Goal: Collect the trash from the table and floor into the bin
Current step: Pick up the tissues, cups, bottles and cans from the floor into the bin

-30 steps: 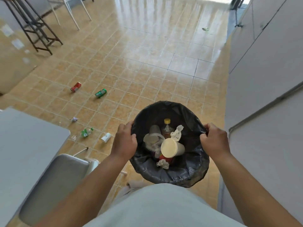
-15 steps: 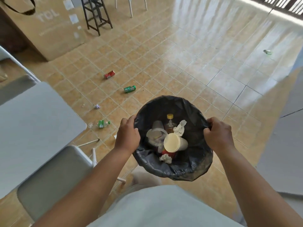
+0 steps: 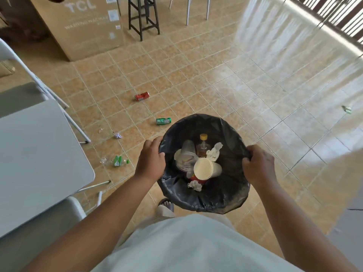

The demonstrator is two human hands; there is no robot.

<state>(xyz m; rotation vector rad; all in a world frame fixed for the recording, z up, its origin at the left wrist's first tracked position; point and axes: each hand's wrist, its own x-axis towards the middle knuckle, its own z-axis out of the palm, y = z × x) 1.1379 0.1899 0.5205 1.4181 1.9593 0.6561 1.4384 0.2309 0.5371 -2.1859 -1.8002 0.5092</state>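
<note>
I hold a round bin (image 3: 220, 201) lined with a black bag in front of my body. My left hand (image 3: 150, 160) grips its left rim and my right hand (image 3: 258, 165) grips its right rim. Inside lie a cream paper cup (image 3: 206, 168), clear plastic cups, a bottle with a yellow cap (image 3: 203, 143) and crumpled tissues. On the tiled floor to the left lie a red can (image 3: 141, 96), a green can (image 3: 163, 121), a crushed plastic bottle with a green label (image 3: 118, 161) and a small crumpled wrapper (image 3: 117, 136).
A grey table (image 3: 35, 163) stands at the left, with a grey chair (image 3: 39, 224) below it. A large cardboard box (image 3: 84, 26) and a dark stool (image 3: 143, 16) stand at the back. A small green scrap (image 3: 346, 109) lies far right on the floor.
My view has swung left while I carry the bin; the wall on the right has left view, and the cans and the cardboard box now sit nearer the middle. Both hands keep their grip.
</note>
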